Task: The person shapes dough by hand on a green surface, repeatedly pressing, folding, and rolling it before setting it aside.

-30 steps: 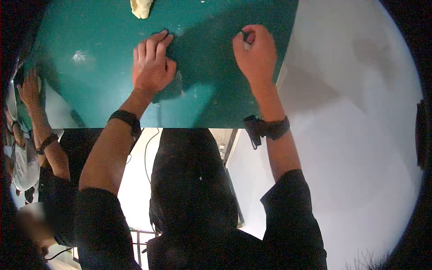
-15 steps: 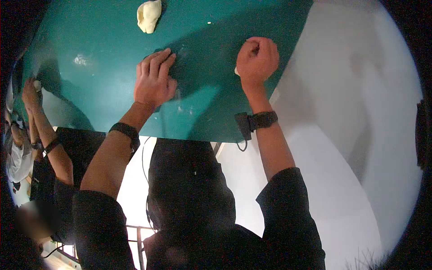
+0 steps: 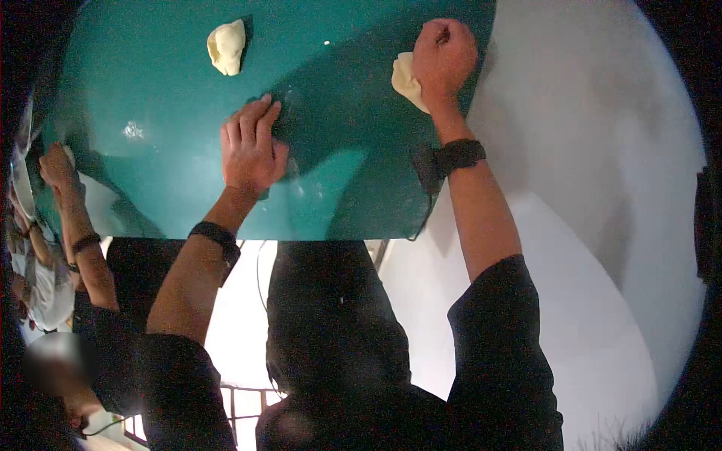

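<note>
My right hand [image 3: 445, 64] is closed in a fist at the right side of the green table [image 3: 173, 180]. A flattened piece of pale dough [image 3: 407, 83] sticks out from its left side, partly hidden behind the fist. Palm down, my left hand [image 3: 253, 146] rests on the tabletop with fingers stretched out and slightly bent, holding nothing I can see. Another folded lump of pale dough [image 3: 226, 46] lies farther up the table, beyond my left hand.
A small white crumb [image 3: 326, 43] and floury smears [image 3: 133, 131] mark the tabletop. At the far left a co-worker's hand [image 3: 59, 165] works at the same table on something pale. The table's right edge runs close to my right hand, with a white wall beyond.
My right fist has moved away from me and to the right, and much more of its dough now shows. My left hand has stayed nearly in place. The view has shifted a little.
</note>
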A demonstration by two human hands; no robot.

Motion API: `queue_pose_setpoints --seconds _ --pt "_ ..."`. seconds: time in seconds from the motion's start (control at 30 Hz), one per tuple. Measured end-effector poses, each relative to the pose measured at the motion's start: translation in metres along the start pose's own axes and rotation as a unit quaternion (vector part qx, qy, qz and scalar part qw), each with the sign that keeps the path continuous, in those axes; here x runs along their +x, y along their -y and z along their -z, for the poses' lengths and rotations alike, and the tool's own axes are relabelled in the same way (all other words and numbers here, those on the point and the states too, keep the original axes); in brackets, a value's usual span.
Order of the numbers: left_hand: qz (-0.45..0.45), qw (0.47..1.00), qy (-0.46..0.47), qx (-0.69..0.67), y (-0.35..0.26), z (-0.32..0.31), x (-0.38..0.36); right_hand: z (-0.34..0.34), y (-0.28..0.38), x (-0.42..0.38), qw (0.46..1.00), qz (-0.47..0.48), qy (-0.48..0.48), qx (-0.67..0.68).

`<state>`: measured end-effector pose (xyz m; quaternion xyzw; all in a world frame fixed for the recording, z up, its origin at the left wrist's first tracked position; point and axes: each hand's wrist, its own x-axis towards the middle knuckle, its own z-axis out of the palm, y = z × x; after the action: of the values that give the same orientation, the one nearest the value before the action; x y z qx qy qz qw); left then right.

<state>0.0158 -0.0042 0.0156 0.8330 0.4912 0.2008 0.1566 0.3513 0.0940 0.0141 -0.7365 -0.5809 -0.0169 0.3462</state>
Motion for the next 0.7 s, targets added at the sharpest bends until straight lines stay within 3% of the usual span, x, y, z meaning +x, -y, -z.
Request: queue_pose_setpoints --seconds 0.1,0.2,0.3,0.4,0.5,0.6,0.7 --pt "0.003 1.0 0.004 0.018 0.004 -0.001 -0.006 -0.006 0.0 -0.01 0.998 -0.049 -0.028 -0.041" --pt "-0.002 1.0 0.003 0.013 -0.002 0.002 -0.003 -0.005 -0.014 -0.02 0.991 -0.127 -0.006 0.032" --pt "-0.011 1.0 -0.012 0.015 -0.004 0.005 0.003 0.03 0.023 -0.022 0.978 -0.195 0.011 0.069" --pt "-0.012 0.999 -0.021 0.026 -0.01 0.0 0.005 0.068 0.027 -0.044 0.97 -0.213 0.087 0.077" --pt "-0.009 0.999 -0.018 0.029 -0.003 -0.001 0.002 0.09 0.027 -0.092 0.983 -0.126 0.122 0.057" --pt "-0.011 1.0 -0.007 0.027 -0.003 0.0 -0.001 0.114 0.031 -0.111 0.954 -0.219 0.207 -0.001" --pt "-0.012 1.0 0.007 0.018 -0.003 0.001 0.0 0.12 0.025 -0.121 0.936 -0.282 0.192 0.093"
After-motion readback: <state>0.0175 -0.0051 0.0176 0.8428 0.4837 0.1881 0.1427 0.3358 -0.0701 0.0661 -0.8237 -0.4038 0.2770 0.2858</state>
